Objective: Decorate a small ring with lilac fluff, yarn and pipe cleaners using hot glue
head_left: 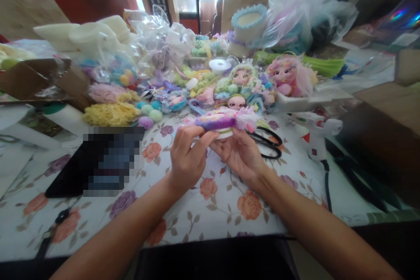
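Observation:
Both my hands hold a small round craft piece (220, 123) above the flowered tablecloth (216, 210). It is trimmed with purple fuzzy chenille, pastel bits and a pink tuft on its right. My left hand (187, 157) pinches its left edge with thumb and fingers. From below on the right, my right hand (241, 153) cups it, fingers curled on its underside. Black scissors (267, 142) lie just right of my right hand.
A white glue gun (315, 133) with a black cord lies at the right. Doll heads (241, 81), pompoms (147, 111), yellow fluff (110, 113), a ribbon spool (219, 66) and plastic bags crowd the back. A dark tablet (98, 162) lies at the left.

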`<state>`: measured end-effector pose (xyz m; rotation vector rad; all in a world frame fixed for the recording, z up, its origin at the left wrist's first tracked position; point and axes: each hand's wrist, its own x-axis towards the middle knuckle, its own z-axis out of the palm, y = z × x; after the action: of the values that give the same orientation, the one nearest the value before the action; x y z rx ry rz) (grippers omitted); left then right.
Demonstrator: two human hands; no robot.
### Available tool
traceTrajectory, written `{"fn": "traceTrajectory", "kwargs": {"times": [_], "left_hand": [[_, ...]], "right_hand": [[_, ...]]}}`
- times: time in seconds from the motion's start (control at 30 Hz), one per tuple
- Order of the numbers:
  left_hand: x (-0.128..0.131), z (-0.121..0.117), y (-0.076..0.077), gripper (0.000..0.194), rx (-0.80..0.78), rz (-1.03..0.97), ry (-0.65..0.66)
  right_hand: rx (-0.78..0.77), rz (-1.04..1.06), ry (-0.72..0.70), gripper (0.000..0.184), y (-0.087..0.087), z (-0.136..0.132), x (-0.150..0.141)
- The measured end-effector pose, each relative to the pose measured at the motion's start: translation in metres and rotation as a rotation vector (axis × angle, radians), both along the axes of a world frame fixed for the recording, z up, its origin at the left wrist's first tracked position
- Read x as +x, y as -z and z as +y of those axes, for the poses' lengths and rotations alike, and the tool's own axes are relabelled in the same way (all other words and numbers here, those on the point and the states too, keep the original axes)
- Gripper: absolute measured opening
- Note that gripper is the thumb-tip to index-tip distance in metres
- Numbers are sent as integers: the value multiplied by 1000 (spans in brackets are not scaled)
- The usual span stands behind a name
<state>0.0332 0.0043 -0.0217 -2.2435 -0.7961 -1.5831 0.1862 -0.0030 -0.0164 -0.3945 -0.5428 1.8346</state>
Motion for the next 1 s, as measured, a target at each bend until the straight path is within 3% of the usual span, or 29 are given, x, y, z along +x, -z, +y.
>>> {"fn": "traceTrajectory", "kwargs": {"times": [0.43, 1.0], "left_hand": [[0, 0, 2, 33, 7, 39, -10], [3, 0, 3, 25, 3, 62, -71]], "right_hand": [[-3, -5, 13, 5, 1, 2, -1], [-129, 6, 13, 1, 2, 3, -2]]}}
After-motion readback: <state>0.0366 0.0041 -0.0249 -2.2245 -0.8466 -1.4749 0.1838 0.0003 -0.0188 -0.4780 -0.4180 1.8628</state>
